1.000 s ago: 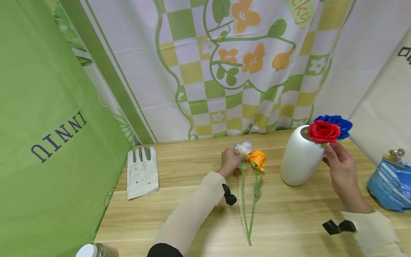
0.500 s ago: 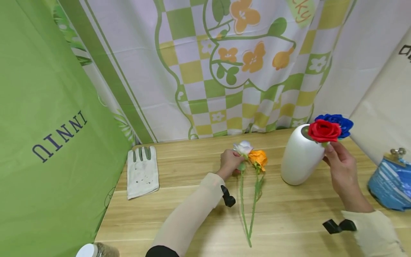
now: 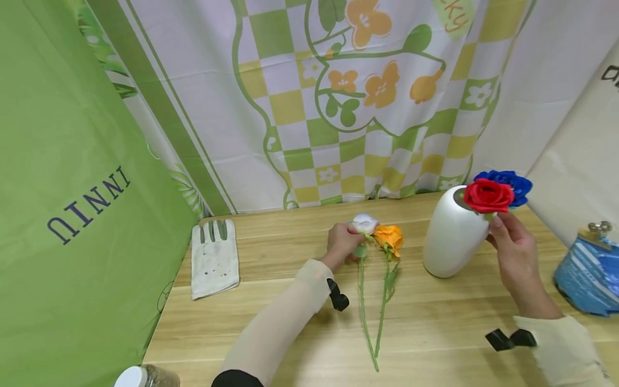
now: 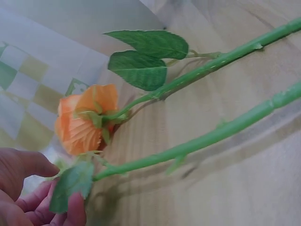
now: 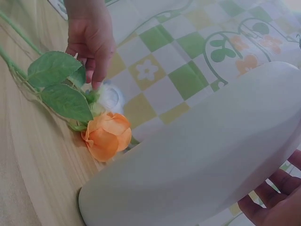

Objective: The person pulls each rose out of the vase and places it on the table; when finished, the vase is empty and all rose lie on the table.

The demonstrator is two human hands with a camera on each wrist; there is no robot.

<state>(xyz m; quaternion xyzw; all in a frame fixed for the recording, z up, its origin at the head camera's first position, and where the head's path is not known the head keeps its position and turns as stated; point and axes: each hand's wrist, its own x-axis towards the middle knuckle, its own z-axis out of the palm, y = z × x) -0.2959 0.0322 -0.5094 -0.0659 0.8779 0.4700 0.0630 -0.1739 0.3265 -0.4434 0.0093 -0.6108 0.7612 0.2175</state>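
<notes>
My left hand (image 3: 341, 244) pinches a white artificial rose (image 3: 364, 223) just under its bloom, by a green leaf (image 4: 73, 186). The stem (image 4: 188, 146) slants down across the wooden table. An orange rose (image 3: 389, 239) lies beside it, the two stems meeting at their lower ends. Farther right stands a white vase (image 3: 452, 236) bearing a red rose (image 3: 488, 195) and a blue flower (image 3: 517, 185). My right hand (image 3: 515, 252) holds the vase near its rim, thumb close under the red bloom and fingertips (image 5: 247, 205) at the vase's side.
A white work glove (image 3: 215, 263) lies on the table (image 3: 271, 317) at the left. A jar with a white lid (image 3: 131, 378) stands at the near left, a blue clasp pouch (image 3: 587, 274) at the right. A patterned curtain (image 3: 300, 134) hangs behind.
My left hand has moved slightly left with the white rose, whose bloom has turned and drawn a little away from the orange one. My right hand and the vase stay in place.
</notes>
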